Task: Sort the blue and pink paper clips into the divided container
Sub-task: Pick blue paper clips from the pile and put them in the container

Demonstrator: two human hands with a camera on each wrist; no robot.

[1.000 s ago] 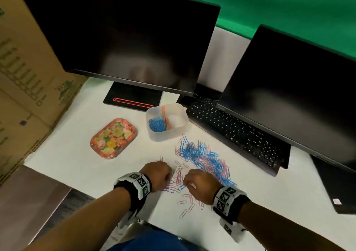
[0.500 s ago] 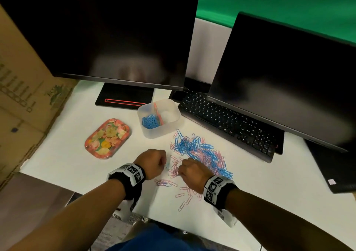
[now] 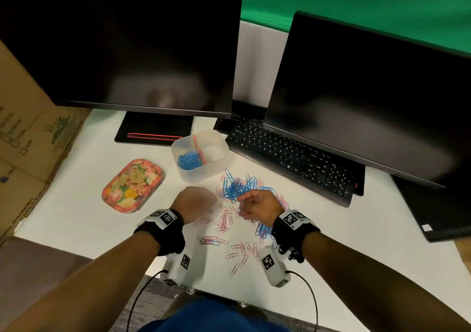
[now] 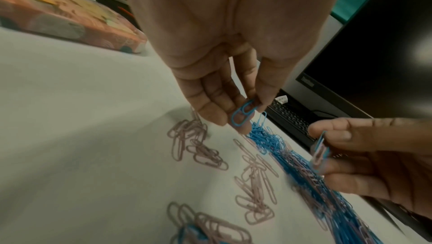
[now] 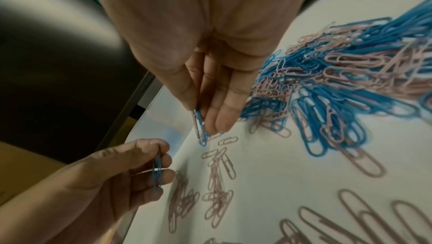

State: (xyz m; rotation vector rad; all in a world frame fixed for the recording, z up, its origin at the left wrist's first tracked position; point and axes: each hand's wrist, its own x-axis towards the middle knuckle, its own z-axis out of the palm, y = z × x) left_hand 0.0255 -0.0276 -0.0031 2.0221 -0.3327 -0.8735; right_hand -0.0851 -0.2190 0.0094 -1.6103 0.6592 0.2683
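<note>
A translucent divided container [image 3: 219, 150] stands behind the clips, with blue clips [image 3: 189, 160] in its left compartment. A mixed blue and pink pile [image 3: 242, 187] lies on the white table, and loose pink clips [image 3: 224, 220] lie nearer me. My left hand [image 4: 247, 111] hovers just above the table and pinches one blue clip [image 4: 242, 114] between thumb and fingers. My right hand [image 5: 203, 122], close beside it, pinches a small bunch of blue and pink clips [image 5: 200, 127]. In the head view the left hand [image 3: 201, 203] and right hand [image 3: 251, 204] sit side by side at the pile's near edge.
A floral tray [image 3: 132, 183] lies left of the container. A black keyboard [image 3: 293, 158] runs along the right of the pile, under the right monitor [image 3: 369, 97]. The left monitor [image 3: 127, 46] and its base [image 3: 153, 132] stand behind. A cardboard box [image 3: 25, 127] walls the left side.
Both hands have risen off the pink clips and drawn slightly apart. The right hand has turned toward the pile with clips pinched. The head view shifted.
</note>
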